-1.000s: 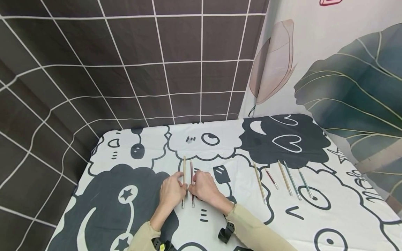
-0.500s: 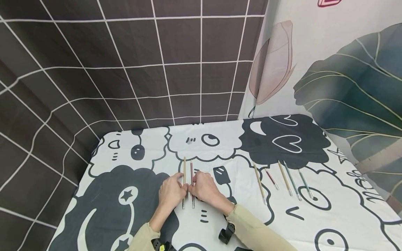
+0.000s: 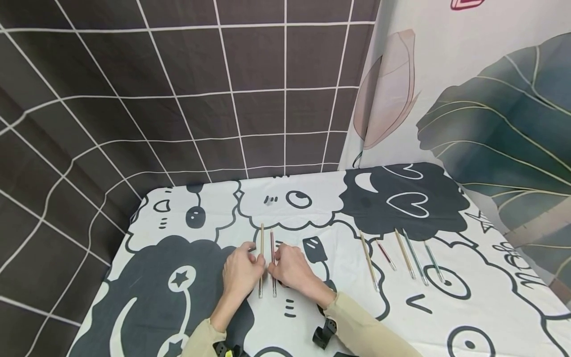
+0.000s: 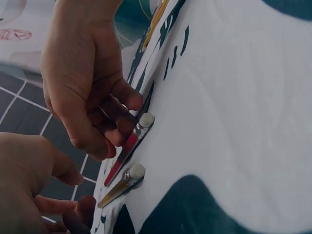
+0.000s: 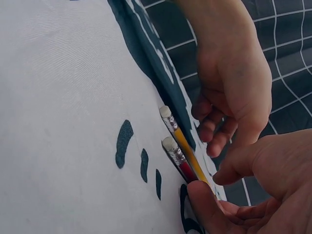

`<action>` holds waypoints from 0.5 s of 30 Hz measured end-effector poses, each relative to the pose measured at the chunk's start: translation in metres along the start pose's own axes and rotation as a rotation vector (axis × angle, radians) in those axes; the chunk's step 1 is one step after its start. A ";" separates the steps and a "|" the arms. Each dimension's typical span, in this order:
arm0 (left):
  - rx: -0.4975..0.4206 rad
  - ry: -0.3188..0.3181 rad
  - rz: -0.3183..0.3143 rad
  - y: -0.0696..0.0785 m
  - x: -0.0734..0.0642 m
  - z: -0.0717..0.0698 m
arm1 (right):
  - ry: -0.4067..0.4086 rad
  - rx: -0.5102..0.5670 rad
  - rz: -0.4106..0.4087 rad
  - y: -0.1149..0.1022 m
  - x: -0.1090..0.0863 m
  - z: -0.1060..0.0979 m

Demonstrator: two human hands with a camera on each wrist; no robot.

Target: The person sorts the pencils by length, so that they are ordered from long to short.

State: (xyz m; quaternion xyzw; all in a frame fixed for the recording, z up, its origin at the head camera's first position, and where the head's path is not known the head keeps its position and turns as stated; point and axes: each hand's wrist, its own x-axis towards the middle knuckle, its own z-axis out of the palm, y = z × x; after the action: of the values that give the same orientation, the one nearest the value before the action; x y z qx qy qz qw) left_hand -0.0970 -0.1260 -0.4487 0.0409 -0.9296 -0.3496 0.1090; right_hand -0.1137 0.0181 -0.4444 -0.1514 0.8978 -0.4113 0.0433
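- Cloth (image 3: 187,64) in dark brown, crossed by white grid lines, hangs behind the counter and down its left side.
- A pale curtain (image 3: 446,49) with big blue-green leaves hangs to the right of that.
- The counter (image 3: 499,317) wears a white cover printed with black cartoon faces and clouds.
- Two beige sleeves (image 3: 370,327) reach in from the near edge, a black wrist camera (image 3: 324,332) at each cuff.
- The left hand (image 3: 241,270) hovers just beside the yellow pencil, fingers loosely bent and a little apart, holding nothing.
- The right hand (image 3: 292,267) is at the red pencil, fingers bent, tips over its shaft; from here I cannot tell whether they pinch it.
- The yellow pencil (image 3: 261,238) lies on the counter between the two hands, pointing away from the person.
- The red pencil (image 3: 272,243) lies next to it, nearly parallel, a narrow gap between them.
- Off to the right, well apart, five more pencils lie slanted in a loose row: a gold one (image 3: 368,260), a short red one (image 3: 385,254), another gold one (image 3: 405,254) and two green ones (image 3: 415,257).
- White erasers (image 4: 137,171) cap the near ends of the middle pair.
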 end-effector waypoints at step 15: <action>-0.077 0.039 0.025 0.018 -0.002 -0.003 | 0.002 0.029 0.000 0.001 -0.011 -0.018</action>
State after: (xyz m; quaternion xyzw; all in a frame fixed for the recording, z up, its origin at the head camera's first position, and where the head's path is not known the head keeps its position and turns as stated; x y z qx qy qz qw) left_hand -0.0947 -0.1139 -0.4351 0.0317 -0.9137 -0.3827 0.1331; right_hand -0.1069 0.0352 -0.4344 -0.1505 0.8918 -0.4242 0.0448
